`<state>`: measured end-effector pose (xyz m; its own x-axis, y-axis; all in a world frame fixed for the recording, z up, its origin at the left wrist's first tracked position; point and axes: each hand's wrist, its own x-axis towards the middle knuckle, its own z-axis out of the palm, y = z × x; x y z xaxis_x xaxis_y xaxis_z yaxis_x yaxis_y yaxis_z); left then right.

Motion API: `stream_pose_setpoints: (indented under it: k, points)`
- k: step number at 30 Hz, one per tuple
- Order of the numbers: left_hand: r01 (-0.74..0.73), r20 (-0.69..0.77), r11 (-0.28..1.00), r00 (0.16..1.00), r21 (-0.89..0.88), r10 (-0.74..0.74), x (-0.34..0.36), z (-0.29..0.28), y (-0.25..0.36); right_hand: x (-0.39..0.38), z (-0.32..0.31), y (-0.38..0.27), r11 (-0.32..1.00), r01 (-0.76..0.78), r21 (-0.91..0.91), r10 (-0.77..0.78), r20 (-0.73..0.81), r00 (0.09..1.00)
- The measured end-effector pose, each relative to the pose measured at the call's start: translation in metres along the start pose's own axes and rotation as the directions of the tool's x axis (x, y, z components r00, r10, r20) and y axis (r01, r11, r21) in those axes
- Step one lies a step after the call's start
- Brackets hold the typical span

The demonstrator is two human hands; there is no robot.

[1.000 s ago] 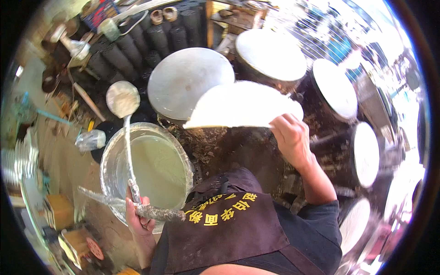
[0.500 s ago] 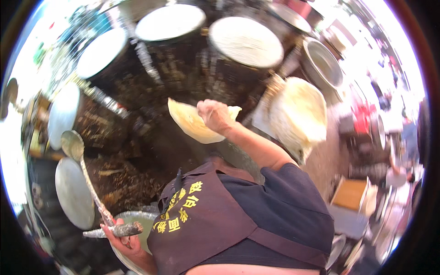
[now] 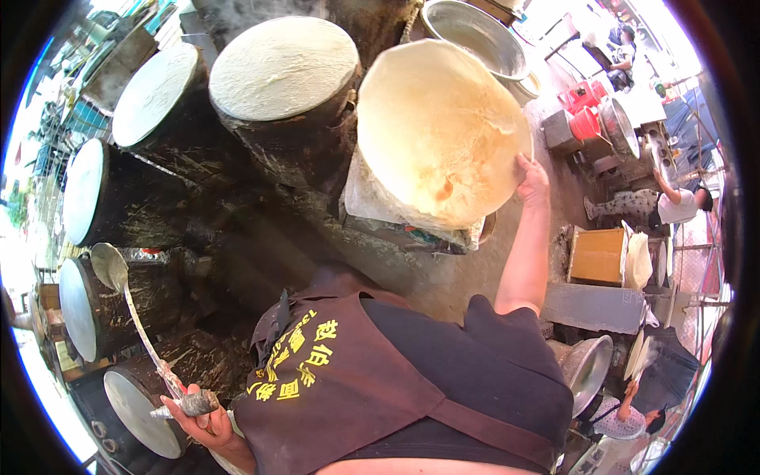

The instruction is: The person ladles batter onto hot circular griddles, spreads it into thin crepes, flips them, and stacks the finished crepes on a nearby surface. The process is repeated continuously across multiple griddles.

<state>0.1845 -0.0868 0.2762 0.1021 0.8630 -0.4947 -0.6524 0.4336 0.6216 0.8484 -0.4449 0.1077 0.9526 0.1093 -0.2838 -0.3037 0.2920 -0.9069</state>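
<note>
My right hand grips the right edge of a large, thin, round pale flatbread. The bread is spread out flat over a low stand with a white sheet on it, and it hides most of what lies beneath. At the lower left, my left hand is closed round two tools at once. One is a long-handled metal ladle, its bowl pointing up and away; the other is a short tool with a dark wrapped handle and a pale blade-like end.
Dark drums with round pale tops curve around my front and left. A large metal basin stands behind the bread. To the right are red buckets, a wooden box, another basin and a person in white.
The flatbread hung folded from my right hand over the middle; now it is opened out above the stand at right. The view has turned rightward. My left hand still holds both tools.
</note>
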Motion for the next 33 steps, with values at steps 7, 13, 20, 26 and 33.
stream_pose_setpoints:
  k: [7, 13, 20, 26, 33]
  points:
    - [0.036, 0.078, 0.999, 0.996, 0.032, -0.038, 0.008, -0.007, -0.021, 0.035, -0.056, 0.098, 0.997, -0.073, -0.024, 0.065, -0.227, 0.972]
    - [0.147, 0.065, 0.988, 0.988, -0.048, -0.144, 0.018, -0.009, -0.015, 0.042, -0.068, 0.113, 0.972, -0.072, -0.222, -0.006, -0.332, 0.943]
    - [-0.213, 0.034, 0.948, 0.977, 0.236, 0.211, 0.002, -0.034, -0.034, 0.034, 0.078, 0.078, 0.114, 0.335, -0.935, -0.715, 0.157, 0.682]
    - [-0.458, 0.196, 0.335, 0.784, 0.824, 0.589, 0.017, -0.067, -0.072, -0.077, 0.384, 0.184, 0.736, 0.553, -0.391, -0.149, 0.703, 0.695]
    - [-0.402, -0.201, 0.782, 0.816, 0.477, 0.542, -0.009, -0.080, -0.098, -0.350, 0.512, 0.258, 0.849, 0.383, 0.363, -0.165, 0.872, -0.460]
